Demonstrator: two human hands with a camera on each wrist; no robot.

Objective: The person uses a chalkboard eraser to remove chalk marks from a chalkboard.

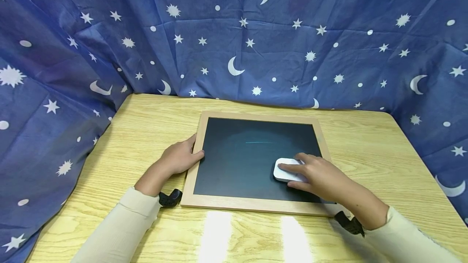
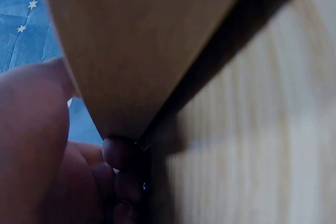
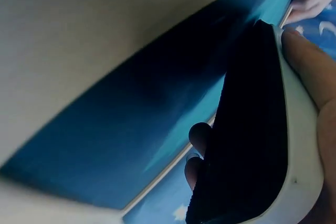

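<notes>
A small blackboard [image 1: 234,161] in a light wooden frame lies on the table. My left hand [image 1: 180,156] grips the frame's left side, thumb over the top of the wood. In the left wrist view, fingertips [image 2: 119,153] curl at the lower edge of the frame [image 2: 142,40]. My right hand [image 1: 319,173] holds a white board eraser [image 1: 289,169] over the right part of the black surface. The eraser's black felt face [image 3: 247,129] shows in the right wrist view, tilted away from the board there. A thin blue-green line [image 1: 258,142] runs across the board's upper middle.
The wood-grain table [image 1: 153,117] extends around the board. A blue cloth [image 1: 204,48] with white moons and stars hangs behind and along both sides. Black wrist devices [image 1: 170,198] sit under both wrists. Light glares off the table in front.
</notes>
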